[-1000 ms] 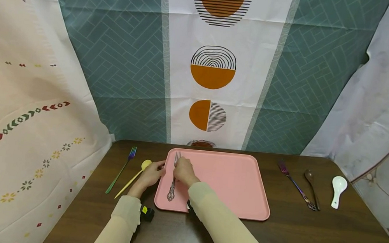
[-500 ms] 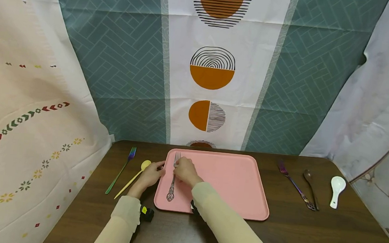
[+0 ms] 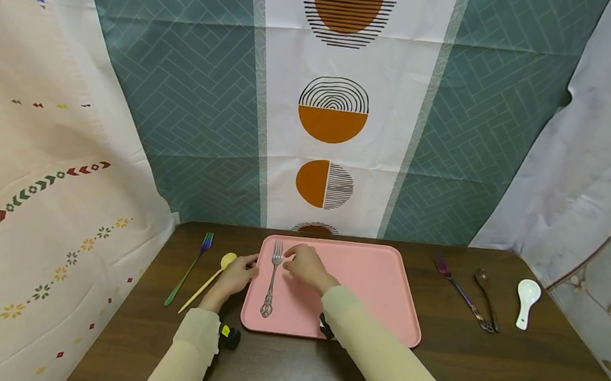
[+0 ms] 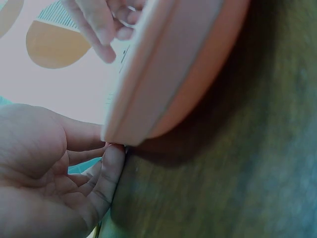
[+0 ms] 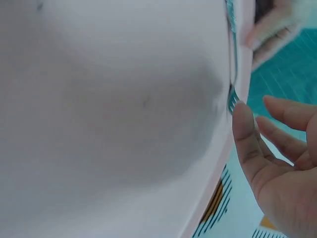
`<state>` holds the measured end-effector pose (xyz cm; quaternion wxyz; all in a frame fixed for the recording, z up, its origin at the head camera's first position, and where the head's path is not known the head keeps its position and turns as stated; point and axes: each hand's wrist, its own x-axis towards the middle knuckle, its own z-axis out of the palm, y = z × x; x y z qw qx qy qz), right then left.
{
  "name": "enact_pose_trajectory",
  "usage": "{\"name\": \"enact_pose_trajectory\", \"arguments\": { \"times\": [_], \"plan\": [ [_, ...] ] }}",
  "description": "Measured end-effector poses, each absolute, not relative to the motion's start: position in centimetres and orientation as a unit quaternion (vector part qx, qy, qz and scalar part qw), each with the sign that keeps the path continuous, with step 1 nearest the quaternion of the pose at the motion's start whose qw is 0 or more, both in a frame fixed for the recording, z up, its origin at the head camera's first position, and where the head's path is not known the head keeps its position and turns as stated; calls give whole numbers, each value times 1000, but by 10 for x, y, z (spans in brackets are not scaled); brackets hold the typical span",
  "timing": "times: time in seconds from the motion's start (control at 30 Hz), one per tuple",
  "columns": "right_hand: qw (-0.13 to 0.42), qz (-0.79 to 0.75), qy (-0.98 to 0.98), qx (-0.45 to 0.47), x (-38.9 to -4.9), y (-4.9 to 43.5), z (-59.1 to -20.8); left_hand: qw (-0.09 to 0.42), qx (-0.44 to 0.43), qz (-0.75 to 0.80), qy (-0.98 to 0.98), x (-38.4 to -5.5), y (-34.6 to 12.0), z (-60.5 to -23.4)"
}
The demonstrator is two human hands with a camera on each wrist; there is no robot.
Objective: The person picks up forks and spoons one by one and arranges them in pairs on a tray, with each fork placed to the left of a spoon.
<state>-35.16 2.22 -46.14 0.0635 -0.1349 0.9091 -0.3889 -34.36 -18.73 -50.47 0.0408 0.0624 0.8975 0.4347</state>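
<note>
the ornate-handled silver-coloured fork [image 3: 271,280] lies at the nine o'clock side of the pink rectangular tray [image 3: 374,277], tines to twelve, handle to about six, likely so it runs along that edge. the right hand [image 3: 310,269], at about its two o'clock, holds nothing, thumb and fingers parted. the left hand [image 3: 236,274] touches the tray's nine o'clock rim, probably to steady it; whether it pinches, i cannot tell.

Head view faces forward and down from six o'clock; close wrist views share the tray [image 3: 364,273] at nine o'clock.
</note>
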Motion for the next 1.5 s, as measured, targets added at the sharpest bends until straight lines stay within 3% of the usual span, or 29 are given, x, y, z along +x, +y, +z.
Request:
{"name": "enact_pose_trajectory", "arguments": {
  "times": [0.8,1.5],
  "plan": [
    [52,-434,893,-109,-347,107,-441,42,69,438,895,-340,-189,-505],
    [13,-419,897,-143,-340,160,-423,32,71,445,892,-344,-187,-508]
  ]
}}
